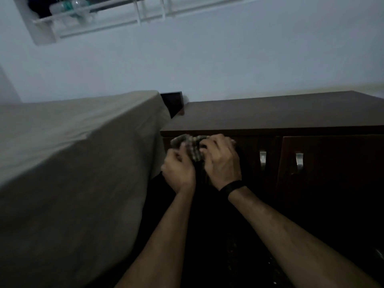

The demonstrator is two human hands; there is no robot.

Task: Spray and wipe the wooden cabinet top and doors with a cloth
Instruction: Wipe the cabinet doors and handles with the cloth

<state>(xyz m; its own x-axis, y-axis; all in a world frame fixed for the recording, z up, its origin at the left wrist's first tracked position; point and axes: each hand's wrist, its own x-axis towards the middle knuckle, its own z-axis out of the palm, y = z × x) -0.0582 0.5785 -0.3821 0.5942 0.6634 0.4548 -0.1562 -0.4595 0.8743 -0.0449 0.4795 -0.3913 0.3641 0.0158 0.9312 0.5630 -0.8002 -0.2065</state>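
A dark wooden cabinet stands ahead, its flat top (270,115) bare and its doors (324,163) fitted with metal handles (262,160). A checked cloth (192,145) is bunched up just below the front edge of the top, at the cabinet's left end. My left hand (179,170) grips the cloth from below left. My right hand (221,161), with a black band on the wrist, grips it from the right. Both hands hold the cloth against or just in front of the left door. No spray bottle is in view.
A bed with a grey sheet (72,159) fills the left side and comes close to the cabinet's left end. A pale wall (207,65) rises behind. A white wall shelf (87,15) holding bottles hangs high on the left. The room is dim.
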